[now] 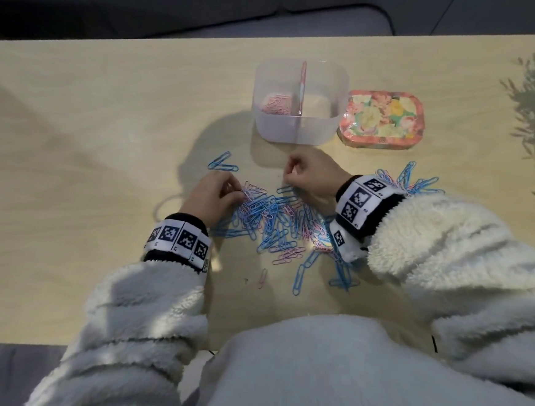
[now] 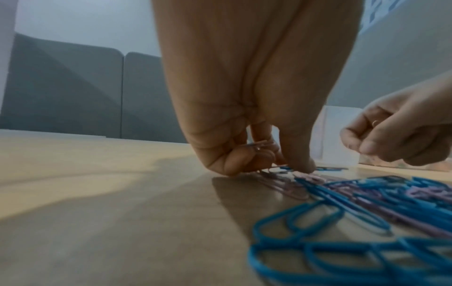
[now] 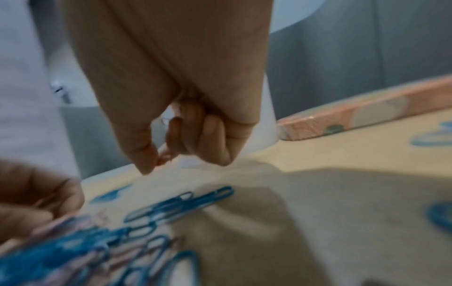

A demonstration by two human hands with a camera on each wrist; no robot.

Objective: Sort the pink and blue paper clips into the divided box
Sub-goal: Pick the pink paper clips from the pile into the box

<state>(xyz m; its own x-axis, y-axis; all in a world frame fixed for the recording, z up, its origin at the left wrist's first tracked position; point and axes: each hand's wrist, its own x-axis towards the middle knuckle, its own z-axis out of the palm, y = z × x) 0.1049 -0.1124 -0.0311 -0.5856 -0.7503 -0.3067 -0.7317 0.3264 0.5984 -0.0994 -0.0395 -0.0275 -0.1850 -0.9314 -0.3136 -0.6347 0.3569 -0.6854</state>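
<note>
Left grip (image 1: 215,196): fingers curled, pinching pink clips (image 2: 259,145) at the pile's (image 1: 273,215) left edge, fingertips down on the counter (image 1: 78,128). Right grip (image 1: 313,175): fingers curled narrow above the pile, between it and the box (image 1: 301,126); something small and pinkish shows at the thumb tip in the right wrist view, but too blurred to identify. The pink and blue clips lie mixed and overlapping on the counter; some pink ones already sit in the box's left compartment. Handling, as judged: clips are light, stiff wire with a smooth coating, lie flat and interlock readily. Pinch one by a rounded end loop, lift it slowly, and shake free any clip that hangs on. A floral lid (image 1: 381,118) lies just beside the box.
</note>
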